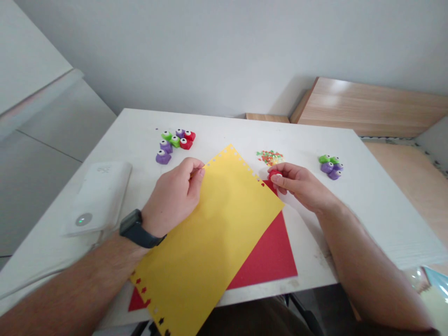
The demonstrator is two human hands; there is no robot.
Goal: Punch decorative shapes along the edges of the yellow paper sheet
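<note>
A yellow sheet of paper [224, 219], with small shapes punched along its edges, is tilted over the table. My left hand [178, 193] pinches its upper left edge between thumb and fingers. In my right hand [297, 183] is a small red craft punch [275, 175], close to the sheet's right edge; whether the paper is inside its slot I cannot tell. Under the yellow sheet lies a red sheet of paper [269, 256], partly covered. A pile of tiny coloured paper cutouts [270, 157] sits just beyond my right hand.
Several green, purple and red punches [175, 142] stand at the back left, and a group of green and purple ones [331, 167] at the right. A white box-shaped device [101, 196] with a cable lies on the left of the white table [378, 219]. Wooden panels [371, 102] rise behind.
</note>
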